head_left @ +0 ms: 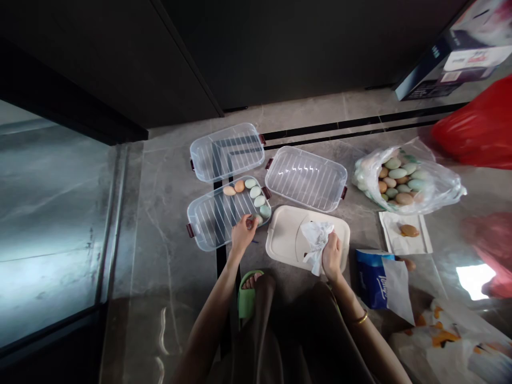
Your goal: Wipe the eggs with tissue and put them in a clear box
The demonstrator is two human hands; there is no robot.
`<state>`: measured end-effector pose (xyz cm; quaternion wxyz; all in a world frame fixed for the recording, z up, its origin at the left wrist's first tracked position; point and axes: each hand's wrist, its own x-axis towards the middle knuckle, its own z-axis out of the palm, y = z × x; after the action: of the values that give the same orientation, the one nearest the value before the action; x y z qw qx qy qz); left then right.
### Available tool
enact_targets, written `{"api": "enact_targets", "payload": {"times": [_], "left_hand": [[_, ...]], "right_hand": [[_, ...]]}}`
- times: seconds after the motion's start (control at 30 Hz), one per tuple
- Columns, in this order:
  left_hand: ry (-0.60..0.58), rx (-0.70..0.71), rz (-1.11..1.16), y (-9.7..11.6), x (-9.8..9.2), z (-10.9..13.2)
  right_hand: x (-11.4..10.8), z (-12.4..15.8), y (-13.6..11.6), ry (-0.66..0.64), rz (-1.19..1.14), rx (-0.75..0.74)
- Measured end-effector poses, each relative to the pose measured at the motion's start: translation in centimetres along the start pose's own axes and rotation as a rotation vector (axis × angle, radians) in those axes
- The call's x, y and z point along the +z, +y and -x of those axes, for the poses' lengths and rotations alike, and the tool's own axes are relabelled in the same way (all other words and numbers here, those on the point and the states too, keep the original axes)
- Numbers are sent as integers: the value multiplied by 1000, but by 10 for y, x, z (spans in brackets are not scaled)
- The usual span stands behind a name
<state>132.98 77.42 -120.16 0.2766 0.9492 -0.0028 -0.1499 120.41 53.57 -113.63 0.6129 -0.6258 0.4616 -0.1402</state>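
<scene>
My left hand (242,233) reaches over the near edge of a clear ribbed container (204,226), its fingers closed round an egg (258,219) at the lower right. Brown eggs (239,186) and pale green eggs (255,192) line the container's far and right sides. A crumpled white tissue (317,240) is held in my right hand (332,255), above a beige lid (282,234). Two more clear containers lie beyond, one at the left (228,152) and one at the right (306,178).
To the right are a plastic bag of eggs (434,186), a brown egg (409,230) on a white tissue (394,242), a blue tissue pack (370,280) and a red bag (480,128). A box (452,58) stands at the back right. Dark cabinets (300,48) border the floor.
</scene>
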Motion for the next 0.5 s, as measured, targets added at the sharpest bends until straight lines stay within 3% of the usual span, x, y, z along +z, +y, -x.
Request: {"api": "enact_targets", "payload": {"times": [0.17, 0.27, 0.37, 0.43, 0.5], "left_hand": [[-3, 1, -21, 2, -10, 1], [70, 81, -54, 25, -23, -9], [44, 435, -66, 85, -31, -26], [-108, 734, -102, 145, -30, -33], [-298, 964, -177, 210, -21, -37]], "right_hand": [[-1, -2, 1, 28, -95, 44], [-6, -7, -3, 64, -189, 93], [-16, -20, -14, -53, -385, 210], [-29, -33, -25, -188, -565, 306], [-45, -48, -37, -225, -687, 326]]}}
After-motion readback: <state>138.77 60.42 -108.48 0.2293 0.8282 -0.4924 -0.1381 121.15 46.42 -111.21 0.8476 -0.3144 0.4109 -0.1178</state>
